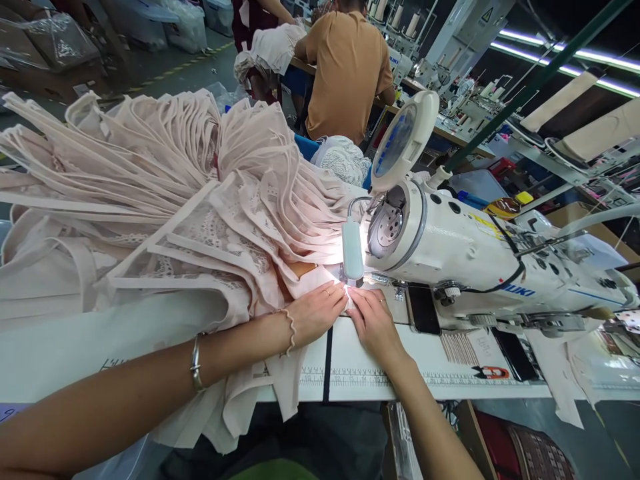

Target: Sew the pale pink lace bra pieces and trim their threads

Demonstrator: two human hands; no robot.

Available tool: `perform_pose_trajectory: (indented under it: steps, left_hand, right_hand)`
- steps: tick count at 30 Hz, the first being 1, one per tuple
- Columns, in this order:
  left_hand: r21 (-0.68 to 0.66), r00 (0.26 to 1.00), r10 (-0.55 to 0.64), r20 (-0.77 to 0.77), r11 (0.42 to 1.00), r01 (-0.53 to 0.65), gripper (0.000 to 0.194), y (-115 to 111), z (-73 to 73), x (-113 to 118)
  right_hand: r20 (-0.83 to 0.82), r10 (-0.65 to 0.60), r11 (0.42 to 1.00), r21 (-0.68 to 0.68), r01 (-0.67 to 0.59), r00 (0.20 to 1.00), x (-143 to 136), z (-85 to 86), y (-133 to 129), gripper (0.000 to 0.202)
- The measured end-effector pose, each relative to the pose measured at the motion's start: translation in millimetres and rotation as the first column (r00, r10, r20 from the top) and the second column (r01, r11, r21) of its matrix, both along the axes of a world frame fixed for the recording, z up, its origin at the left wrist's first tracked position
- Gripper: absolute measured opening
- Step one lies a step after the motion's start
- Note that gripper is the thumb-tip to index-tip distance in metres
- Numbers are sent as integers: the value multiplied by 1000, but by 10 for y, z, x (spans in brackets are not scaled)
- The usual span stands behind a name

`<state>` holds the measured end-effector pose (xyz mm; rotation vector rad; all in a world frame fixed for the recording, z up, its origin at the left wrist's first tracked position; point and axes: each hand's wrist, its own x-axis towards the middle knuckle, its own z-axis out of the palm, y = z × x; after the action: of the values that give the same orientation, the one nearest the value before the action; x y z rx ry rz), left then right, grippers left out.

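Note:
My left hand [320,310] presses a pale pink garment [311,281] to the bed of a white sewing machine [440,240], its fingers together beside the needle area. Just to the right, my right hand [376,327] has its fingertips closed on the edge of the same cloth, almost touching the left fingertips. A small lamp [353,250] lights the spot and partly hides the needle. The garment joins a large heap of lace-trimmed pieces [200,173] on my left, and some cloth hangs over the front table edge below my left forearm.
A ruler strip [360,377] runs along the table's front edge. On the right lie a phone [424,308], orange thread snips [491,372] and a second dark phone [515,355]. A round magnifier [405,140] stands above the machine head. A person in a brown shirt [345,73] sits ahead.

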<state>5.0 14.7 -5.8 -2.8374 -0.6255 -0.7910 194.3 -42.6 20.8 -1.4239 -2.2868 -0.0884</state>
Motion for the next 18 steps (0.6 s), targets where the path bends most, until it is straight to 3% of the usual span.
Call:
perform_pose_trajectory:
  steps: [6, 9, 13, 18]
  left_hand:
    - [-46, 987, 153, 55, 987, -151, 23, -4, 168, -44]
    - [20, 994, 105, 24, 994, -106, 26, -5, 223, -50]
    - [81, 998, 42, 47, 996, -45, 25, -32, 174, 11]
    - [81, 1000, 25, 3, 996, -25, 34, -49, 73, 58]
  right_hand:
    - [209, -169, 983, 106, 149, 963, -162, 73, 45, 28]
    - [289, -186, 976, 165, 143, 939, -175, 61, 69, 32]
    - [291, -120, 984, 160, 75, 949, -104, 9, 113, 35]
    - [262, -144, 989, 78, 128, 954, -17, -70, 176, 40]
